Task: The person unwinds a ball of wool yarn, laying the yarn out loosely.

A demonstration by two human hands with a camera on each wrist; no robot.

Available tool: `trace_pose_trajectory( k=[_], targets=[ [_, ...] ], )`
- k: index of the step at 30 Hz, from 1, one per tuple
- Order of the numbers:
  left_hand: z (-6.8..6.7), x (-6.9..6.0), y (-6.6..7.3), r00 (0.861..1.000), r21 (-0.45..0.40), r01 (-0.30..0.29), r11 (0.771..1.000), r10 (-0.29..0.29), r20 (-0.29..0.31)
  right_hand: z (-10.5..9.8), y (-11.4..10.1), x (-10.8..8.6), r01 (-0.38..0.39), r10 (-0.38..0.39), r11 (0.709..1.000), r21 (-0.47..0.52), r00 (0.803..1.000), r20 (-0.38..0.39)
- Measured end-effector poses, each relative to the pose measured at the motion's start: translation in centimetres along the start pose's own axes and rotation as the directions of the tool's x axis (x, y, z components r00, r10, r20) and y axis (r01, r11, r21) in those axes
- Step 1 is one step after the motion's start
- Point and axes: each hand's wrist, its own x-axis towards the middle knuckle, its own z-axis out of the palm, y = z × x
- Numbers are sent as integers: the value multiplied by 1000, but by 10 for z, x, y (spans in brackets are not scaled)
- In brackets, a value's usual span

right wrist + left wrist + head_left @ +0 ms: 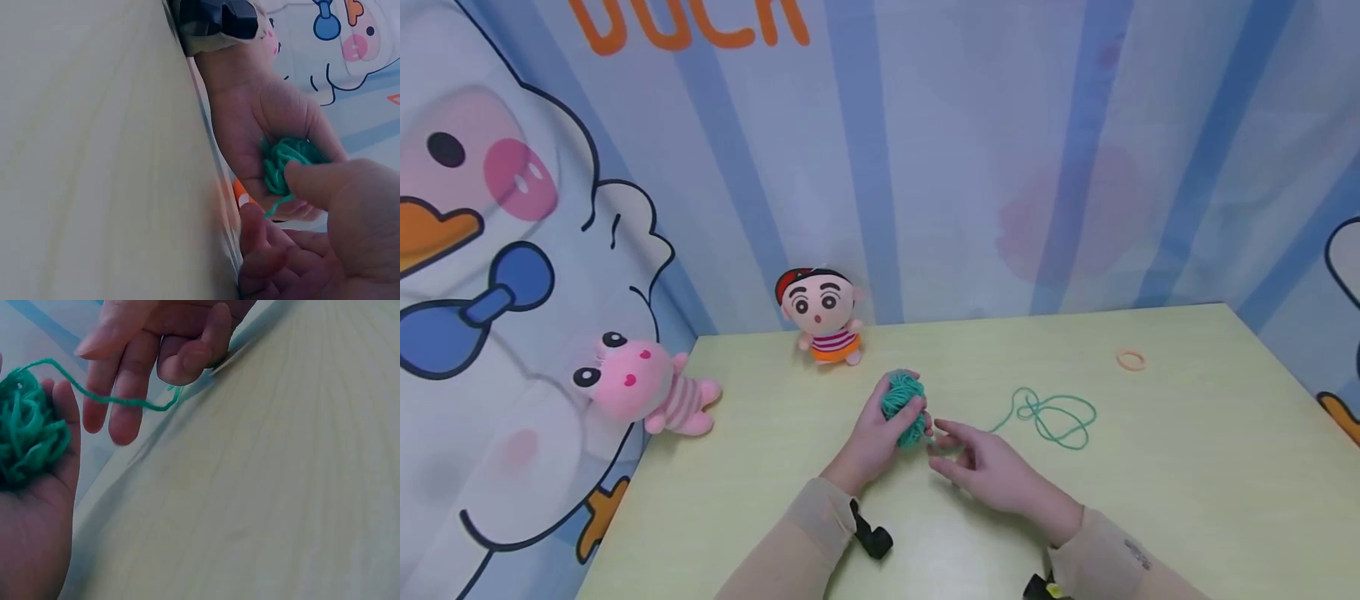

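Observation:
A small wound ball of green yarn (904, 408) lies in my left hand (872, 442), with the thumb across its near side and the fingers behind it. One yarn strand (128, 402) leaves the ball and crosses in front of the fingers of my right hand (988, 471). That hand is just right of the ball, its thumb and forefinger apart; in the left wrist view two fingers are extended and others bend loosely. Beyond the right hand the strand runs on to a loose tangle of yarn (1060, 410) on the table. Part of the strand is hidden behind the hand.
On the light wooden table (1210, 500), a pink plush toy (651, 387) lies at the left edge. A plush doll with a red-and-black cap (820, 317) sits at the back. An orange ring (1131, 360) lies back right. A printed curtain (955, 167) hangs behind.

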Motion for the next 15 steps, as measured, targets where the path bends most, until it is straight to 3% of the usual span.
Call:
trace_pose_trajectory(
  k=[6,15],
  targets=[
    [-2,1,-2,1000,28,-6,1000,7,-8,0,5,3,15,-27,996,-91,991,-130],
    [-5,4,-5,999,-6,-21,1000,21,-37,-29,6,-4,2,-12,999,-46,975,-223]
  ],
)
